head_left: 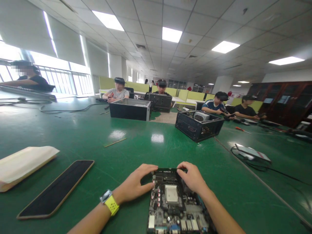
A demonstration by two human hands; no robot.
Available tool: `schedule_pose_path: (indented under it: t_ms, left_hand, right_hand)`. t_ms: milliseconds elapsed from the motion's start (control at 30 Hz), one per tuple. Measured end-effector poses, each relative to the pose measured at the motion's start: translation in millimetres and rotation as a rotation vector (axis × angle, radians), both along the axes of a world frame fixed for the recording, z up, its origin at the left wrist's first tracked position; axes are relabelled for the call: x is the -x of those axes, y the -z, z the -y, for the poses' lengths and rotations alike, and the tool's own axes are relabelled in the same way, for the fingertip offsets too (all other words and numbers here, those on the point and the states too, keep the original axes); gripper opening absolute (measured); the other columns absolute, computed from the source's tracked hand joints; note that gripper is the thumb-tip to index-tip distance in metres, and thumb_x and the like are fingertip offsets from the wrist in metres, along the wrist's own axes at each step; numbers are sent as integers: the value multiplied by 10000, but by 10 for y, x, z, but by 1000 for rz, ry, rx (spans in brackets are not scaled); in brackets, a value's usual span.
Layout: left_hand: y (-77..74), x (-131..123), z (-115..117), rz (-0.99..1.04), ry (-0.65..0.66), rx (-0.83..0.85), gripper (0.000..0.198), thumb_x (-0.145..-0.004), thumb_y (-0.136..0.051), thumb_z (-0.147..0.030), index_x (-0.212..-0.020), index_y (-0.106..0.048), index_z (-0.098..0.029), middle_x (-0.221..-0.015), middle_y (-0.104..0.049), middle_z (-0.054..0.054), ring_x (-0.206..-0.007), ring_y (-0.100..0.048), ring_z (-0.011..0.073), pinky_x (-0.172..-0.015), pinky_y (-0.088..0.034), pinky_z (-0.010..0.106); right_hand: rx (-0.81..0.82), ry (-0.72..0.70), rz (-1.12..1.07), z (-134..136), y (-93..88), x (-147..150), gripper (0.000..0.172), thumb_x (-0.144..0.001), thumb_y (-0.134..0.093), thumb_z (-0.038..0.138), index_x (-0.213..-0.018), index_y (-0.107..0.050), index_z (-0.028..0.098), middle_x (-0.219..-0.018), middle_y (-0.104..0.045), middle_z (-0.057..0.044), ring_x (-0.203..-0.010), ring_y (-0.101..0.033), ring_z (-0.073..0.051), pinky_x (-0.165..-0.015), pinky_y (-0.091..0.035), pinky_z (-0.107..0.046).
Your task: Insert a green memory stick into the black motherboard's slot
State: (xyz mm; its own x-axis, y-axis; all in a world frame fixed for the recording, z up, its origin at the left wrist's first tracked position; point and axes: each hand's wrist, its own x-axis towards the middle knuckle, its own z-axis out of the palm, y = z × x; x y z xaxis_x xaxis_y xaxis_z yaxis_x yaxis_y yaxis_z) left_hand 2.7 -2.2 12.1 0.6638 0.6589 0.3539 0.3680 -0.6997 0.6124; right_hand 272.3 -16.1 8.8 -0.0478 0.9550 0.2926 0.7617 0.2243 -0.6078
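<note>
A black computer motherboard (174, 204) lies flat on the green table (122, 143) right in front of me, its square processor socket facing up. My left hand (136, 183), with a yellow-strapped watch on the wrist, grips the board's far left corner, thumb on the left edge and fingers curled over the top. My right hand (192, 177) is curled over the far right corner, fingertips on the far edge. Both hands hold the board.
A black phone (57, 188) lies face up at my left, beside a cream padded envelope (23, 164). Two open computer cases (130, 109) (198, 125) stand farther back. A cabled device (252, 152) lies at right. Several people work at the far side.
</note>
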Motion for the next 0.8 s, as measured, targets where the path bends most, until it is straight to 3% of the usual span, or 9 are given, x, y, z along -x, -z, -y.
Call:
schedule_pose_path:
  t_ms: [800]
  left_hand:
    - [10, 6, 3, -21, -1, 7, 510, -837, -622, -334, -1318, -469, -262, -1346, -512, 73, -1230, -457, 243, -1060, -349, 434]
  right_hand:
    - [16, 10, 19, 13, -28, 9, 177, -761, -499, 245, -785, -667, 195, -835, -678, -31, -839, -595, -181, -790, -415, -280]
